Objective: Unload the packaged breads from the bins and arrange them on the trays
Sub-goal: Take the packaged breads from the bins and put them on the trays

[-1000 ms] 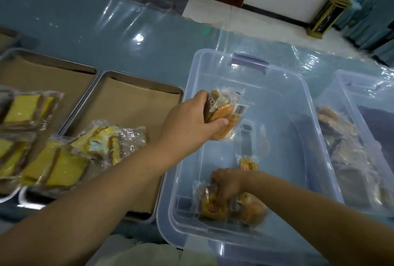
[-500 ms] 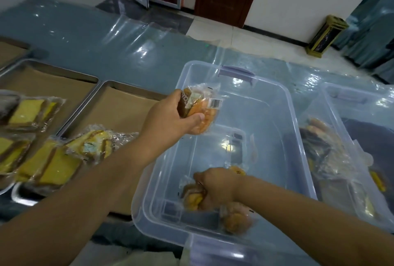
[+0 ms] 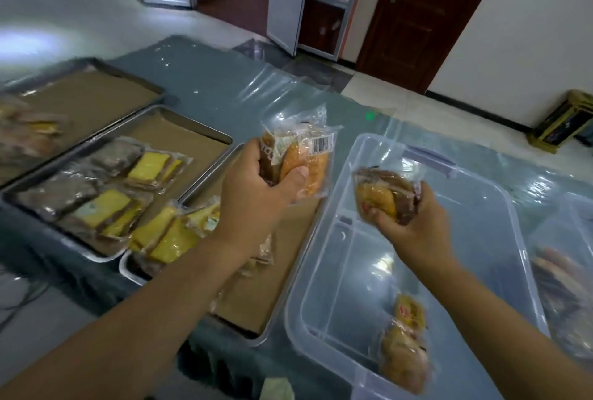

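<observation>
Head view: my left hand (image 3: 256,188) grips a packaged bread (image 3: 298,162) above the far end of the nearest tray (image 3: 189,200); my right hand (image 3: 414,223) clutches another pack (image 3: 385,194) over the clear bin (image 3: 481,194). I'd best lay each flat on the bare paper by the tray's far edge, clear of the yellow slices (image 3: 167,236) at its near-left corner.

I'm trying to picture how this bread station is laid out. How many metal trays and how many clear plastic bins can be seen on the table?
Metal trays: 3
Clear plastic bins: 2
Total: 5
</observation>
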Tool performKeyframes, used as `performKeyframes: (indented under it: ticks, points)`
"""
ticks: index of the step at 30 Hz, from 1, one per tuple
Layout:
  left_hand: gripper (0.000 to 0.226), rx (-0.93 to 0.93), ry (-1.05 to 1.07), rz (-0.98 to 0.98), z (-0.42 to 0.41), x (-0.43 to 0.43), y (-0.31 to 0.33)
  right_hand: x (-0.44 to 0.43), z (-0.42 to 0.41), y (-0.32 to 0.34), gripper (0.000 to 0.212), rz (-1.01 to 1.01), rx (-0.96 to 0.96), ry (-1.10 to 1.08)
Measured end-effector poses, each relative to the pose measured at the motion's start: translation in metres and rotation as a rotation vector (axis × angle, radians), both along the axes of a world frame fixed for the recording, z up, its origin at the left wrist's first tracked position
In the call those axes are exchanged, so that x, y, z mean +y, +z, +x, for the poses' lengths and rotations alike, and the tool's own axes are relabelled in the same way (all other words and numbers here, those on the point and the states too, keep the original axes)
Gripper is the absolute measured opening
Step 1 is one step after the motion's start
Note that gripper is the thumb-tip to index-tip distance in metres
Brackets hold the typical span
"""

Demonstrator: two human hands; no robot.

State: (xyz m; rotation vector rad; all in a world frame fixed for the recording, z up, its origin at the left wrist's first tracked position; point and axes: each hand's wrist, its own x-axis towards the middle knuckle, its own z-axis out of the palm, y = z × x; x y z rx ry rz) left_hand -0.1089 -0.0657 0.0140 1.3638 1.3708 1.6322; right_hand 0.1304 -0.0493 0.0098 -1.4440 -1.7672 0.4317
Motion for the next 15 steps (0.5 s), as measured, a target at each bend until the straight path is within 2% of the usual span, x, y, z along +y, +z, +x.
performKeyframes:
  ticks: [2,5,9,11,15]
  points:
    - [0.036,0.050,0.021,-0.006,-0.028,-0.006,-0.005,0.003,-0.034,0.014,0.037,0.076,-0.016,-0.002]
    - [0.036,0.104,0.033,-0.027,-0.076,-0.015,-0.011,0.002,-0.095,0.028,0.041,0.118,-0.178,0.042]
    - [0.032,0.082,0.076,-0.050,-0.160,-0.029,-0.019,-0.002,-0.190,0.034,0.039,0.148,-0.390,0.109]
    - [0.030,0.074,0.112,-0.076,-0.205,-0.036,-0.027,-0.005,-0.240,0.029,0.040,0.081,-0.348,0.128]
    - [0.036,0.085,0.175,-0.164,-0.287,-0.050,-0.048,-0.012,-0.334,0.000,0.033,-0.089,-0.108,0.203]
